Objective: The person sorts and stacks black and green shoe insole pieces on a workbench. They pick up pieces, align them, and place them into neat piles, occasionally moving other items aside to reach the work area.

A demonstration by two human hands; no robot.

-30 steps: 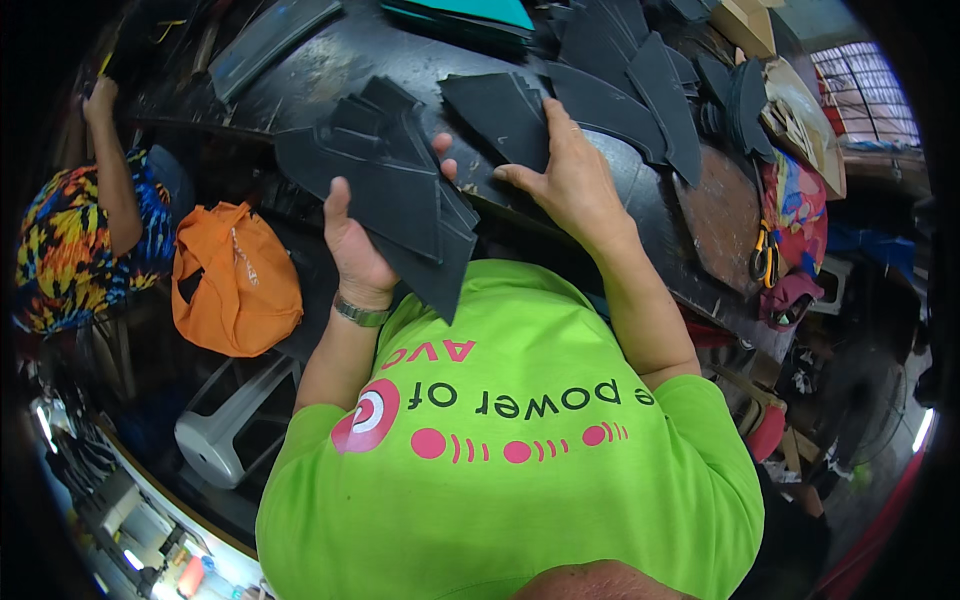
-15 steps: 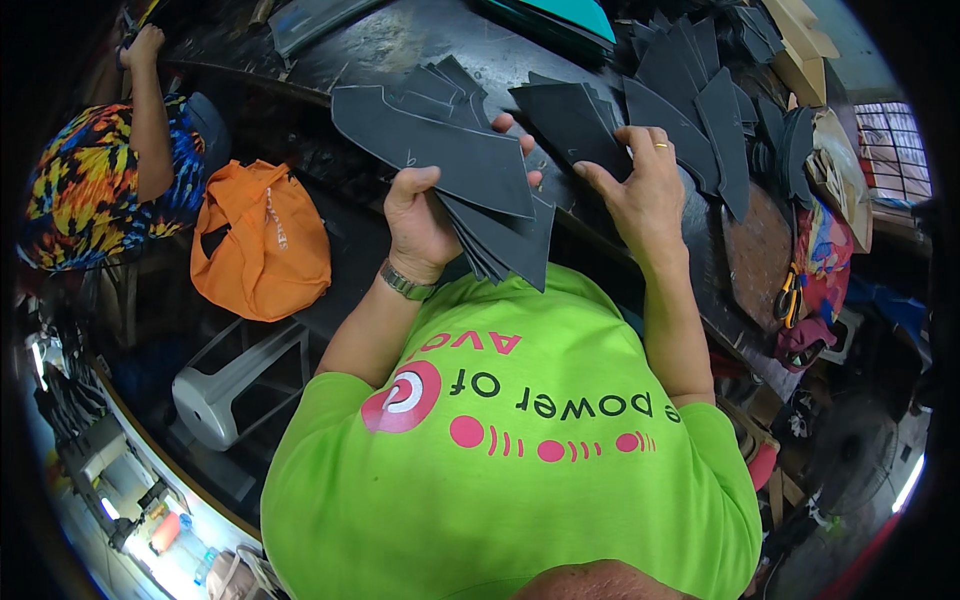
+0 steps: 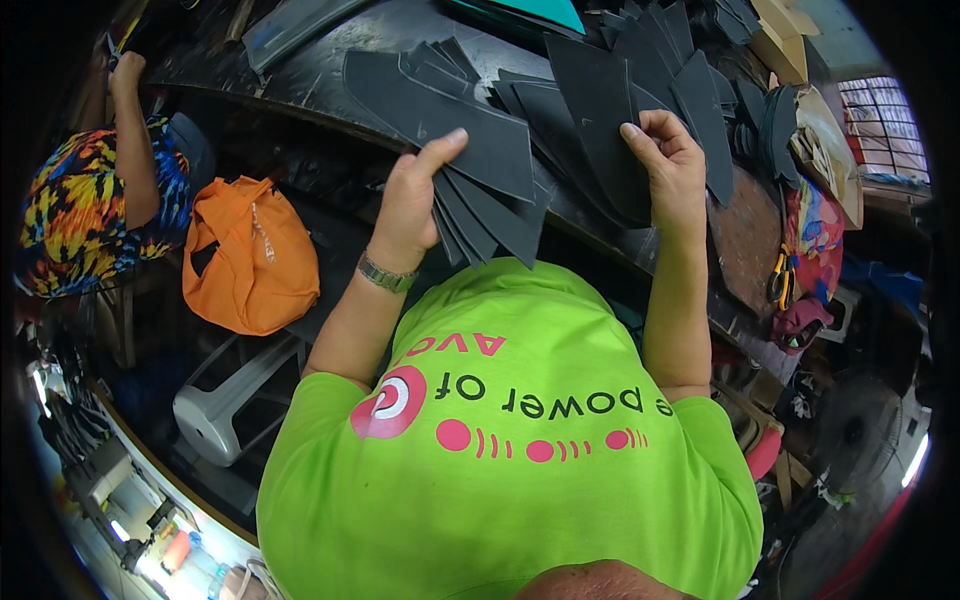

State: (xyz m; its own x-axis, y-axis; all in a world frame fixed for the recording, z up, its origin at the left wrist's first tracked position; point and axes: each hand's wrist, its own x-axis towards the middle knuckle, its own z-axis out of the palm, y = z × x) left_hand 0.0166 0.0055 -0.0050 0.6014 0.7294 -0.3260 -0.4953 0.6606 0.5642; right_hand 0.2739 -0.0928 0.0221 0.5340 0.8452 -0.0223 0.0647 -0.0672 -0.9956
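My left hand [image 3: 412, 195] grips a fanned stack of dark cut pieces [image 3: 470, 150], flat and curved like sheet material, with the thumb pressed on the top one. The fingers behind the stack are hidden. In my right hand [image 3: 672, 160], pinched between thumb and fingers, is a single dark cut piece [image 3: 600, 120], tilted up at the table's near edge. Behind it lies another pile of similar pieces [image 3: 530, 105]. More dark pieces [image 3: 705, 110] lie fanned out just right of my right hand.
The dark worktable [image 3: 320, 90] runs across the front. Yellow-handled scissors [image 3: 781, 278] hang at its right side near a cardboard box [image 3: 780, 40]. An orange bag [image 3: 252, 255] and a grey plastic stool [image 3: 235, 395] are on the left, near another person in a colourful shirt [image 3: 85, 210].
My right hand has taken a dark piece from the pile and lifted it upright. My left thumb has shifted further over the top of its stack.
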